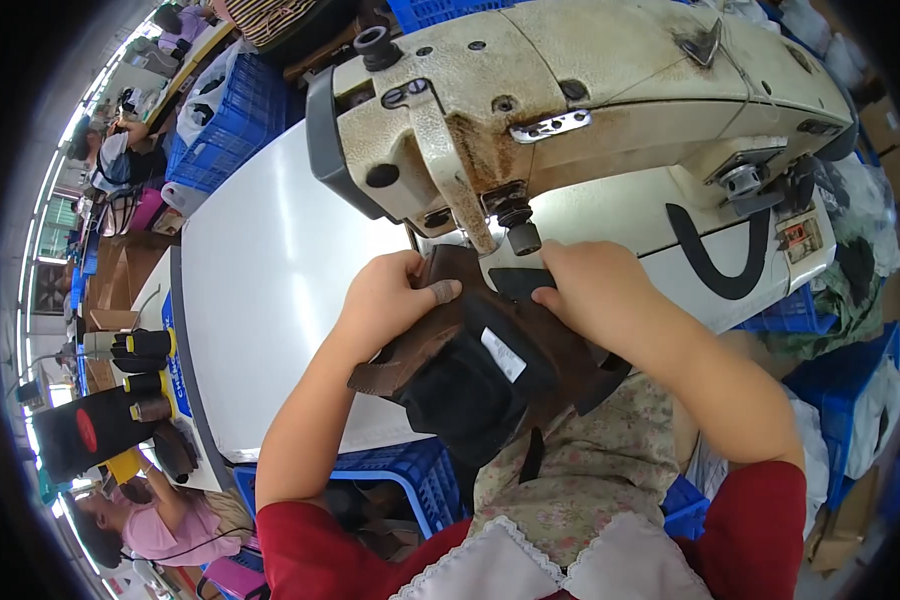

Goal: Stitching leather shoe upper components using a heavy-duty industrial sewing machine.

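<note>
A brown leather upper (pixel 440 325) with a black fabric lining (pixel 470 390) and a small white label (pixel 503 355) lies in front of me, its far end at a sewing machine's presser foot (pixel 484 240). My left hand (pixel 395 298) grips the leather's left edge, thumb on top, with a greyish band round that thumb. On the other side my right hand (pixel 585 290) is closed on the upper beside a dark flat piece (pixel 518 283), its thumb pressing down and its other fingers mostly hidden. The needle tip is too small to make out.
The cream machine arm (pixel 610 110) spans the white table (pixel 290 280). A black U-shaped strip (pixel 725 285) lies at the right. Thread cones (pixel 150 345) stand at the left, near a co-worker in pink (pixel 180 525). Blue crates (pixel 395 470) sit below the table edge.
</note>
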`<state>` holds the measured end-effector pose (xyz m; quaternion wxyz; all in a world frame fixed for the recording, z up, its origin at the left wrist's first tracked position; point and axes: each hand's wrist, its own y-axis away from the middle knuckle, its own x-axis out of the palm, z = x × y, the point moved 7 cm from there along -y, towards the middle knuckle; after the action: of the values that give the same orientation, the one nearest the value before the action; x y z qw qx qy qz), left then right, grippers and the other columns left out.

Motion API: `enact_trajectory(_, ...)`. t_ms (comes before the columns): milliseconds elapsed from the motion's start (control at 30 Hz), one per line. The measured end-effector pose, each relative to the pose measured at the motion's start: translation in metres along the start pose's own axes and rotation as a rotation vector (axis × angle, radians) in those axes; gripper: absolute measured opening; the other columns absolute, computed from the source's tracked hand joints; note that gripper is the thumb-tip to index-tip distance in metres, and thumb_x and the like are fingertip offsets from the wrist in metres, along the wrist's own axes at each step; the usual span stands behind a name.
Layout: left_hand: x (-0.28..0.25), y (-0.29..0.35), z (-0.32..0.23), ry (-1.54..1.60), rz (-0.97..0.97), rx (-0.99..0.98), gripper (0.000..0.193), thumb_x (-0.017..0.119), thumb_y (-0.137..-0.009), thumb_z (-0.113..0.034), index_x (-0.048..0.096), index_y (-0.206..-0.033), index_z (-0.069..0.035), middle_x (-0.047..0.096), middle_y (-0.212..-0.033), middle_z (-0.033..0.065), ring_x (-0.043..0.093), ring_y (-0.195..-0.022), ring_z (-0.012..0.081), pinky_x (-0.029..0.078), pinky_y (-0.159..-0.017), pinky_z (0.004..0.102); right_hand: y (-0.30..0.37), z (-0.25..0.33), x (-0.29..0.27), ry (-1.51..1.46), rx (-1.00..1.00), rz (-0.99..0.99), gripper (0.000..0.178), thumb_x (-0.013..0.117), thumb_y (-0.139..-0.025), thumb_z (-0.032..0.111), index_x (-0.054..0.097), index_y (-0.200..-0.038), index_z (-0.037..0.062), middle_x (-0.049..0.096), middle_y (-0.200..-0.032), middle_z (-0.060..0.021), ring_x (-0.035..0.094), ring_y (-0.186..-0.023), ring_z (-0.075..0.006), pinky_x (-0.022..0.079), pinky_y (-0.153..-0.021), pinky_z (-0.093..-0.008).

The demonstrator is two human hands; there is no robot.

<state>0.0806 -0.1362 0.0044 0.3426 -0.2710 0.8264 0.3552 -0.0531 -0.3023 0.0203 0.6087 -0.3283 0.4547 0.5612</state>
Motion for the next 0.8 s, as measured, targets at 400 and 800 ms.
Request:
enact_trajectory(400,0.003,-0.003,0.000,-0.029,0.003,-0.024,0.043,0.078,-0.075,-0.042,0.067,-0.076,-0.001,0.064,-0.066,0.0135,0.061,-0.061,0.0269,0.048,-0.060,0.0384,-0.016,0.018,-0.014,0.157,-0.255,0.069,0.018,0.064,-0.084,0.020,0.059,-0.079,0.0030,0.063,-0.068,-0.0174,0.065,-0.067,-0.0376,0.051,-0.061,-0.0478)
enact_trajectory(800,0.002,-0.004,0.002,-0.050,-0.022,0.034,0.045,0.078,-0.075,-0.044,0.067,-0.076,0.000,0.063,-0.065,0.0143,0.061,-0.061,0.0288,0.048,-0.060,0.0389,0.019,0.034,-0.049,-0.416,-0.219,0.203,0.025,0.055,-0.096,0.022,0.055,-0.083,0.0008,0.060,-0.072,-0.0174,0.059,-0.068,-0.0404,0.044,-0.061,-0.0463)
